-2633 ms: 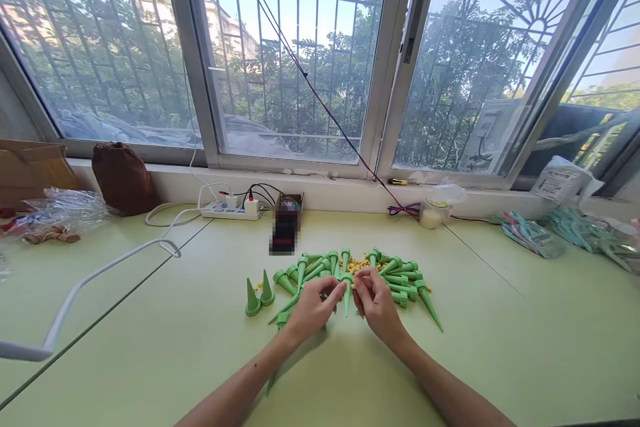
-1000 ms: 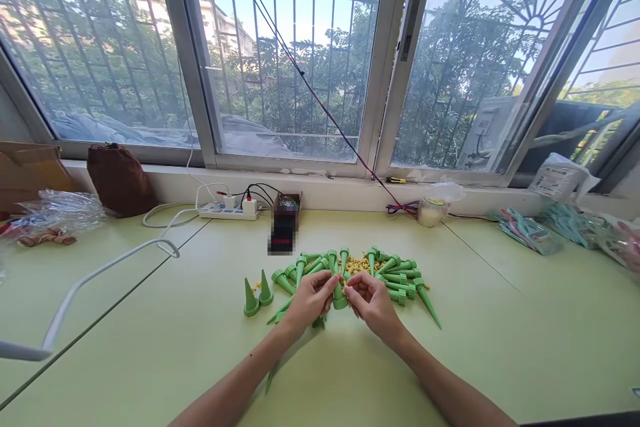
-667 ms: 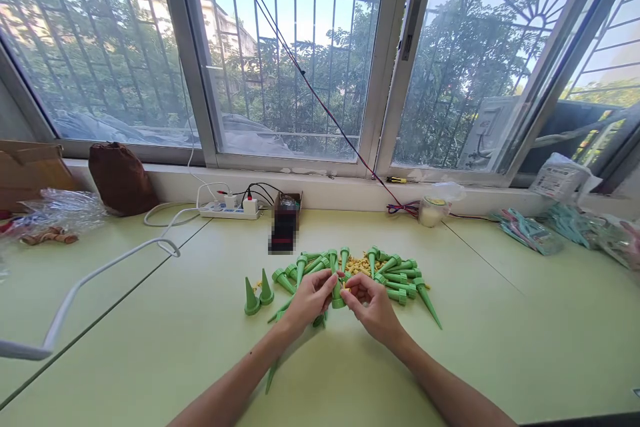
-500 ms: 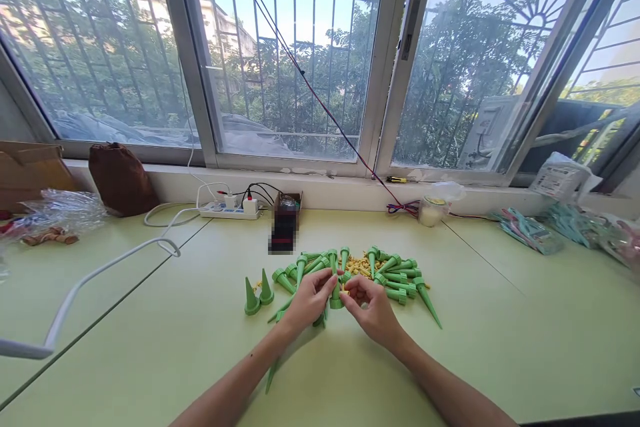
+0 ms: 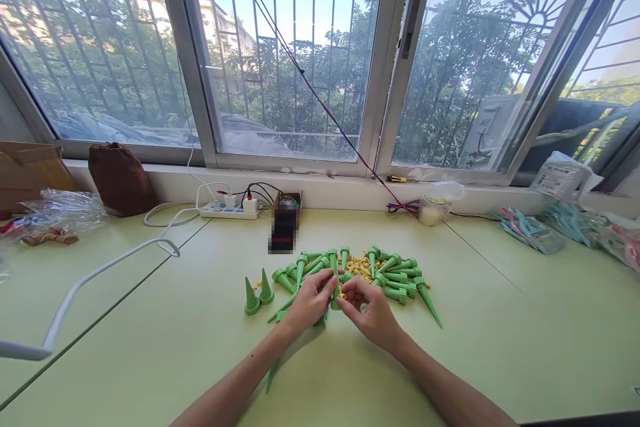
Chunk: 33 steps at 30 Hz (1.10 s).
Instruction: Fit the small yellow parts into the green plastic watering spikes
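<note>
Left hand: pinches a green plastic spike between thumb and fingers, wide end toward the body, narrow end lost behind the fingers.
Right hand: pinches a small yellow plastic peg between thumb and fingertips, right at the spike's side near the wide end; cannot tell whether touching or partly seated.
Place of spike and peg: between the two hands, over the counter, on the near side of the heap of yellow pegs and next to the loose green spikes.
Spike grip: best firm and motionless, close to the wide end, to resist twisting against the peg.
Peg grip: probably better far back on the peg, with the leading end uncovered.
Peg angle: line up straight before pressing; back off and realign at any hint of binding.
Pressure: light and steady, likely easier with both wrists low.
Forearm room: mind the half-hidden spike under the left forearm; avoid dragging across.
</note>
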Each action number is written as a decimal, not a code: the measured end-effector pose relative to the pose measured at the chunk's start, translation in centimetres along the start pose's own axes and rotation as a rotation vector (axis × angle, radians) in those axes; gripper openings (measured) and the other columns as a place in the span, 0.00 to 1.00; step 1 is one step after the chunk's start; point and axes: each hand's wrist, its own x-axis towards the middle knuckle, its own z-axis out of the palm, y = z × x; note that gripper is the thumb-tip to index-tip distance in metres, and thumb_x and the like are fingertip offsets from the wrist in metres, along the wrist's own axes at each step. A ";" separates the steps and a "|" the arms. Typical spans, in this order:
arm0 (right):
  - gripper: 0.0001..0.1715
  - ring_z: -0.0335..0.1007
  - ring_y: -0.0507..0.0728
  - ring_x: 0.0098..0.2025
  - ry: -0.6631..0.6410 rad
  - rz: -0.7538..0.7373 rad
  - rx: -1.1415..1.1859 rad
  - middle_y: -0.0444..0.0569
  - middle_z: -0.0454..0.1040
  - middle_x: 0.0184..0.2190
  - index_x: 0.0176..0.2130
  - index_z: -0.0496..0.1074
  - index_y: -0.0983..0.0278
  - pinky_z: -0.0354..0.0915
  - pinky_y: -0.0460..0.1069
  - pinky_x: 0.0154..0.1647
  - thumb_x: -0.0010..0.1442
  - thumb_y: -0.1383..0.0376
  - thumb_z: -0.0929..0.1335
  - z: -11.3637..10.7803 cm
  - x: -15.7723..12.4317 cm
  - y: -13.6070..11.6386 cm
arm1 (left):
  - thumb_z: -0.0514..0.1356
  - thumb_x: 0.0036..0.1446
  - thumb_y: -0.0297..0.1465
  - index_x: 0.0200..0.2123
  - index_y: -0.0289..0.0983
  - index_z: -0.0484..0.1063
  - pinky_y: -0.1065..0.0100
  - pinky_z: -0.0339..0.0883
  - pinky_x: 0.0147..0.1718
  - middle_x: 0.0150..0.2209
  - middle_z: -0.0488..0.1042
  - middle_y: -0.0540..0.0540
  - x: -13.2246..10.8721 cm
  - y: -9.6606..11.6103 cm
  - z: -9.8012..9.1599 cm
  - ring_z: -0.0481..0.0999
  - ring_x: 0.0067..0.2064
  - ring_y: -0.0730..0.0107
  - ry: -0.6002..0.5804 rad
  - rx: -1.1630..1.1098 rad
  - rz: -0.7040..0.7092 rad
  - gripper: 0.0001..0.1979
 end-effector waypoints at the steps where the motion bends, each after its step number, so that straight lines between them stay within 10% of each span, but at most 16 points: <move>1: 0.06 0.62 0.51 0.24 -0.007 -0.003 -0.003 0.42 0.68 0.24 0.37 0.70 0.63 0.61 0.46 0.25 0.61 0.63 0.70 0.0 0.0 0.0 | 0.57 0.60 0.53 0.46 0.33 0.72 0.72 0.43 0.17 0.18 0.52 0.60 0.0 0.0 0.0 0.48 0.18 0.79 -0.005 -0.003 -0.003 0.28; 33: 0.18 0.58 0.52 0.21 0.244 0.082 -0.079 0.40 0.62 0.20 0.35 0.68 0.62 0.57 0.46 0.22 0.69 0.52 0.63 -0.5 0.4 0.5 | 0.59 0.60 0.32 0.51 0.40 0.76 0.67 0.62 0.32 0.24 0.77 0.51 -1.1 0.5 0.6 0.72 0.26 0.67 0.078 0.611 0.186 0.16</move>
